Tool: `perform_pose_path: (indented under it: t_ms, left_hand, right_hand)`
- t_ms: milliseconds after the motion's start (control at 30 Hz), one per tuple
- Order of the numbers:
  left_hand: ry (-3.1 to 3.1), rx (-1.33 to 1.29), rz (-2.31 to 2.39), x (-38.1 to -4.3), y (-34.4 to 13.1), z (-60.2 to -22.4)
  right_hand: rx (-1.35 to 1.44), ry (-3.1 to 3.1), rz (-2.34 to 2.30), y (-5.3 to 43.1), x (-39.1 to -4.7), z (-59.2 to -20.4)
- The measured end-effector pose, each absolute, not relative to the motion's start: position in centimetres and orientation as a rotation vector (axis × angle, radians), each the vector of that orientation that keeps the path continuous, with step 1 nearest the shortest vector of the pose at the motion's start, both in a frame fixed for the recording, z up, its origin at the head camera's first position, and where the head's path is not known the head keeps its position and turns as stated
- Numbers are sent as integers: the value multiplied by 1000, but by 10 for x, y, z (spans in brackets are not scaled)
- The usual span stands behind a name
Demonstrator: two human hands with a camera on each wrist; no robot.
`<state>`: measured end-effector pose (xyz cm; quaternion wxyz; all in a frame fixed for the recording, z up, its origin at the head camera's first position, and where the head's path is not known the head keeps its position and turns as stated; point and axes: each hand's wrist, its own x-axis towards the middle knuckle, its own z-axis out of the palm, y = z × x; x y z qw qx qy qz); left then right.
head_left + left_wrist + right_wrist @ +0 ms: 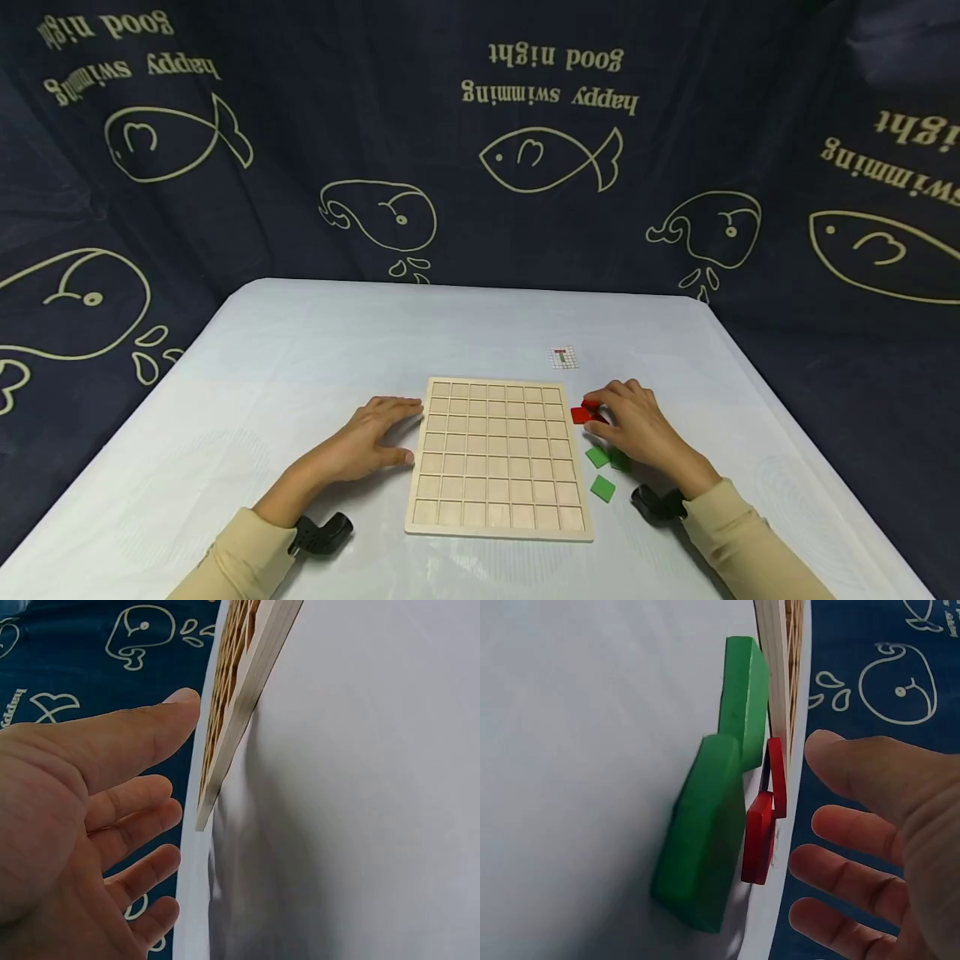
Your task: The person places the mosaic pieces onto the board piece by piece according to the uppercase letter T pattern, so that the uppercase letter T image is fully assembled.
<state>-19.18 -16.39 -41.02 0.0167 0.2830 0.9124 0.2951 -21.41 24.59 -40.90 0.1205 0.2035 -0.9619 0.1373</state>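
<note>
A square wooden grid board (498,458) lies flat on the table. My left hand (367,439) is at its left side, thumb and fingers extended by the edge; contact is uncertain. In the left wrist view the thumb (142,739) stands near the board's side (244,712). My right hand (637,421) hovers over red tiles (581,415) at the board's right edge, partly covering them. The right wrist view shows a red tile (759,840) lying apart from the thumb and loosely bent fingers. Green tiles (603,488) lie just below the right hand, one partly hidden.
A small card with a coloured grid pattern (563,357) lies beyond the board's far right corner. The white-covered table (337,342) ends at a dark curtain (450,233) with fish and whale drawings. Black wrist cameras (322,533) sit beneath both wrists.
</note>
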Motion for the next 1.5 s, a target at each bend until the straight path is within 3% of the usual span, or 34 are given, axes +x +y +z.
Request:
perform_pose_path:
  t_ms: [1500]
  left_hand:
    - [2704, 901, 1010, -194, -162, -423]
  right_hand:
    - [582, -2864, 372, 246, -225, -415]
